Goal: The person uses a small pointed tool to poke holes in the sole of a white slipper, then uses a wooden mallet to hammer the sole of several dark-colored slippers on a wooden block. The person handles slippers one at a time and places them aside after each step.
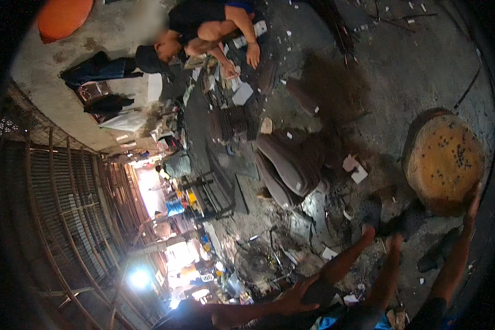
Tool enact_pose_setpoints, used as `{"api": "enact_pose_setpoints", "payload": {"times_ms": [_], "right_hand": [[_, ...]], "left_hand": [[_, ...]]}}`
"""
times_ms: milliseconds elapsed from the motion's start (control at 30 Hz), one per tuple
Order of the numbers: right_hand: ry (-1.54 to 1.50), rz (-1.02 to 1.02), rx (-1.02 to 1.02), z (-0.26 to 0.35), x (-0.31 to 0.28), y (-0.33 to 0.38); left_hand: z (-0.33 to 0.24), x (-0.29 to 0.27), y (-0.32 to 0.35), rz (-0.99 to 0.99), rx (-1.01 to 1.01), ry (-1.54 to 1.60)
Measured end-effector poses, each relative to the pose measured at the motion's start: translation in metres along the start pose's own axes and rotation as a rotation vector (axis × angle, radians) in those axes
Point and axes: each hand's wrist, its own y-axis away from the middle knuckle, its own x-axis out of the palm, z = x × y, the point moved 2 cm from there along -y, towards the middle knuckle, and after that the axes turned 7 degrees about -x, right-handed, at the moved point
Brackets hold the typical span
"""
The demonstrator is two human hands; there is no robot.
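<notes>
My left hand lies over my knee with its fingers spread and nothing in it. My right arm stretches down toward a thick round yellow-brown block with dark specks on top. At the block's near rim my right hand shows small and side-on; its fingers cannot be made out clearly. My two legs stand between the arms, feet in dark footwear. Beyond my feet rests a stack of curved grey-brown pads, and farther off a second stack of dark pads.
A co-worker crouches at the far side, with a hand among pale scraps. A dark low frame and a round wire-guarded fan stand left of the pads. Paper scraps litter the floor. A dark slipper lies beside my right arm.
</notes>
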Motion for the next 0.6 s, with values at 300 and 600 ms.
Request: {"api": "enact_pose_setpoints", "payload": {"times_ms": [300,600], "right_hand": [[-0.027,-0.103,-0.069,-0.013,-0.013,-0.016],[-0.180,-0.214,0.129,-0.010,-0.010,0.006]], "left_hand": [[0.001,-0.002,-0.007,-0.062,0.076,-0.099],[-0.012,-0.004,0.001,-0.049,0.031,-0.063]]}}
